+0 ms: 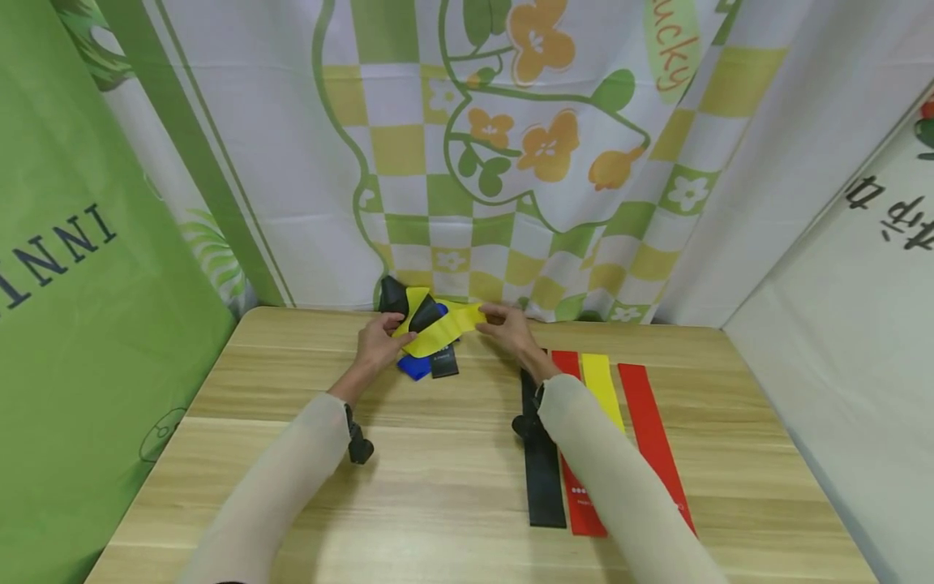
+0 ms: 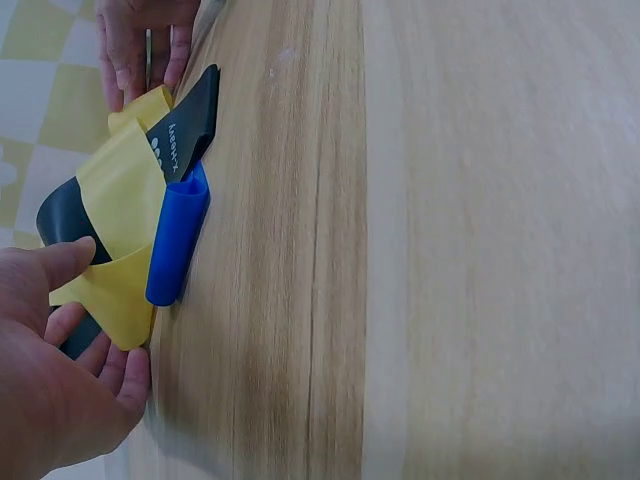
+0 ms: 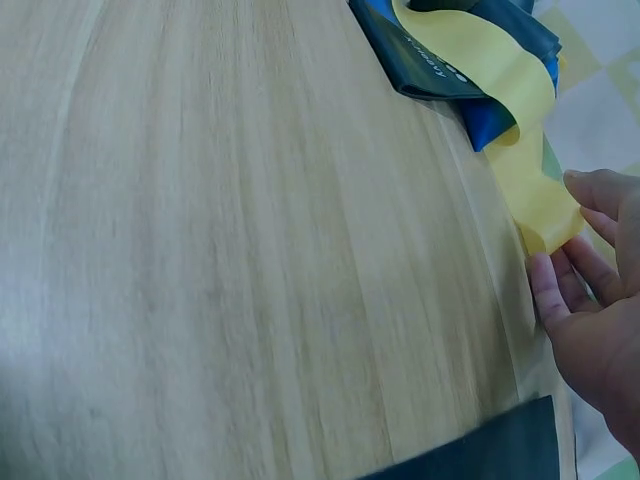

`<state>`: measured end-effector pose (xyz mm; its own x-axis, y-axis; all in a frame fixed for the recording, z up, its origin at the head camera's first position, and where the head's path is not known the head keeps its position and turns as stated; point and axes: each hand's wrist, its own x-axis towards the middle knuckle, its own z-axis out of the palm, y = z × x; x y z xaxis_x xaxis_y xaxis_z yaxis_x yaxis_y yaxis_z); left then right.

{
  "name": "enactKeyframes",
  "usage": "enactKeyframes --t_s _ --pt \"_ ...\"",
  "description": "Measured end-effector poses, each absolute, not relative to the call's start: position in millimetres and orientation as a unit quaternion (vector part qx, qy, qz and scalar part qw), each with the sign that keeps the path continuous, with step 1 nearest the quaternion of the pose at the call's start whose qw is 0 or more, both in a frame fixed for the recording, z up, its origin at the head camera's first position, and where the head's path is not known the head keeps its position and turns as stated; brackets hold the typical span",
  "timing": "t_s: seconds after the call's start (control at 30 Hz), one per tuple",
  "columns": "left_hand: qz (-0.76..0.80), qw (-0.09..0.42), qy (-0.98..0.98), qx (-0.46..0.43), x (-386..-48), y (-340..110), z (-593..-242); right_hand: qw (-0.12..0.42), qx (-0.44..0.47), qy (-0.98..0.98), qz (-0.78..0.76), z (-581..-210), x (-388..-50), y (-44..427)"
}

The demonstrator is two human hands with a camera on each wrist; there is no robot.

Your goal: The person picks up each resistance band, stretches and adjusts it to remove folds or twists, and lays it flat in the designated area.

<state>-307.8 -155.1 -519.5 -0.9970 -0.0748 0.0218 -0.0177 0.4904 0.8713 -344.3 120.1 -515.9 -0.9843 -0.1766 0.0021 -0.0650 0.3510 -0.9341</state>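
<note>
A yellow resistance band (image 1: pixel 441 332), looped and twisted, lies at the table's back edge between the hands. My left hand (image 1: pixel 378 345) pinches its left part, thumb on top and fingers beneath, as the left wrist view shows. The right hand (image 1: pixel 511 331) pinches the band's right end between thumb and fingers. Tangled with the yellow band are a black resistance band (image 2: pixel 190 130) printed "X-Heavy" and a blue resistance band (image 2: pixel 178 245). Part of the black and blue bands is hidden under the yellow one.
On the right of the wooden table (image 1: pixel 438 495), a black band (image 1: pixel 543 487), a red band (image 1: pixel 586 519), a yellow band (image 1: pixel 600 381) and another red band (image 1: pixel 657 430) lie flat side by side, partly under the right forearm. A patterned curtain (image 1: pixel 409 219) hangs behind.
</note>
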Motion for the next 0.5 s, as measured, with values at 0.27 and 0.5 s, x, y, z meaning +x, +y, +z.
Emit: enactKeyframes --t_s 0.27,0.5 --pt "-0.517 0.031 -0.854 0.041 -307 -154 -515 0.0 -0.045 0.815 -0.578 -521 -344 115" --pt "-0.519 0.039 -0.852 0.051 -305 -161 -507 -0.039 -0.027 0.803 -0.594 -522 -342 118"
